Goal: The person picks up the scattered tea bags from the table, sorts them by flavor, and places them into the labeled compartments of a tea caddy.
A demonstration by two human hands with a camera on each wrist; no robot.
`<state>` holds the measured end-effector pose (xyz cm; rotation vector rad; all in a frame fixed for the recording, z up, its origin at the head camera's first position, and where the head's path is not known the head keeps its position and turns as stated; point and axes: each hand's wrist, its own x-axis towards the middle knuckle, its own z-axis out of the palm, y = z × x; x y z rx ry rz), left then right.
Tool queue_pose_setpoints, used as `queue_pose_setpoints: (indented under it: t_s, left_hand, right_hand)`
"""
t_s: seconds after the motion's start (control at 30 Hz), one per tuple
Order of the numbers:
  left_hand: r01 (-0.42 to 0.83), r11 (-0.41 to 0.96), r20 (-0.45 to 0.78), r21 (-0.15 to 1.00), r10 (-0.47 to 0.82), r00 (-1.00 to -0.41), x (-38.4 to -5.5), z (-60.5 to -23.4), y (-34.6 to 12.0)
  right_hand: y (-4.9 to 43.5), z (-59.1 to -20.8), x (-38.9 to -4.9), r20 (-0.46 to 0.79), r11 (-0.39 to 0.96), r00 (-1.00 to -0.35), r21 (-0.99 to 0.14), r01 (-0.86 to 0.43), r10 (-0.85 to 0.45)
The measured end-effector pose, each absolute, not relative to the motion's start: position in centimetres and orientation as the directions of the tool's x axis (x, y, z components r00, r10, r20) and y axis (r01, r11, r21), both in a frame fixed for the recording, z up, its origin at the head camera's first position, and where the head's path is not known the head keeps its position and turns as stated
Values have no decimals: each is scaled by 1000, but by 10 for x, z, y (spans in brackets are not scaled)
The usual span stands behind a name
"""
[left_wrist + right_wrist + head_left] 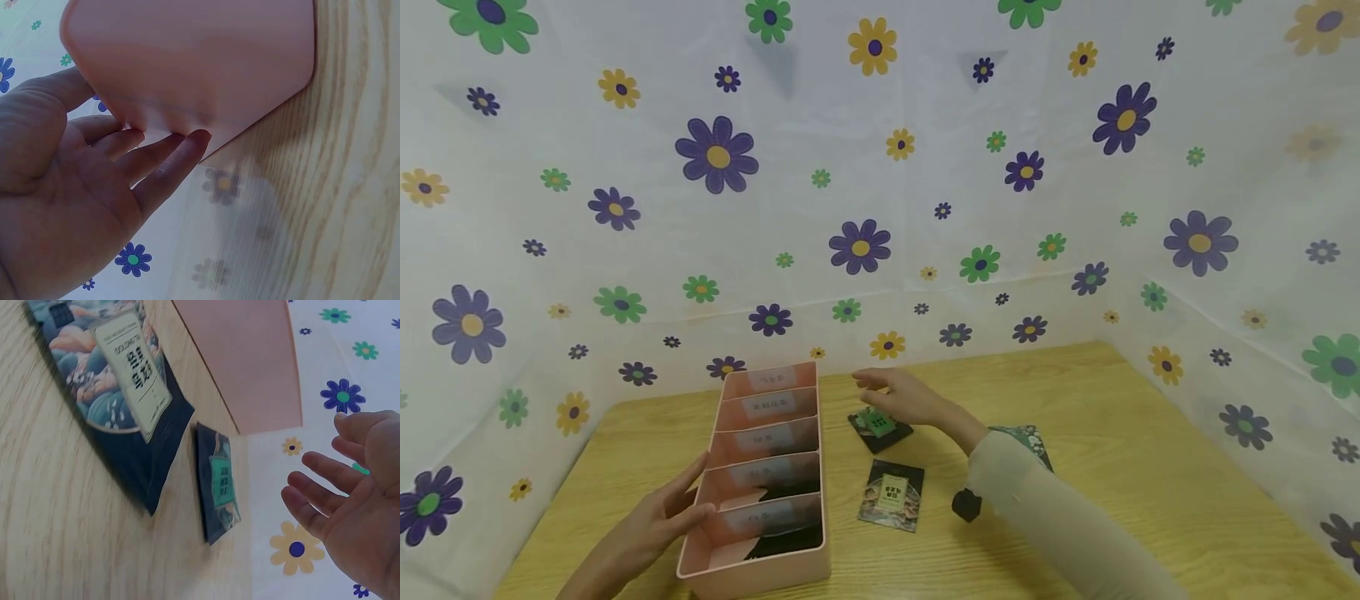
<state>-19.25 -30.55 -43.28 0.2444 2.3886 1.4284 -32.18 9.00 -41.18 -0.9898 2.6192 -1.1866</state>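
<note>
Right, hands apart: left hand (pixel 651 521) grips the left wall of the pink divided box (pixel 758 578); right hand (pixel 912 396) hovers, fingers loose, holding nothing. Green-label packet (pixel 880 422) lies flat beneath it, just right of the box on the table (pixel 1097 500). Risk: flat packet could skid rather than lift if fingertips only press it. Sleeve (pixel 1060 525) overlaps the patterned packet (pixel 1033 440) and sits by the small dark object (pixel 966 504); a low forearm might drag either. Too hard a left squeeze could shift the box.
</note>
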Motion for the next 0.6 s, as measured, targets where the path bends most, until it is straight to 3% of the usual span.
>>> queue_pose_setpoints:
  t_s: [0.43,0.6]
  left_hand:
    - [-2,474,-189,881,347,-919,-192,-434,-307]
    - [-21,462,-200,887,343,-918,-193,-434,-307]
  right_hand:
    - [107,-440,-340,119,592,-859,-677,-438,-498]
    - [108,-449,-344,65,643,-854,-630,-436,-516]
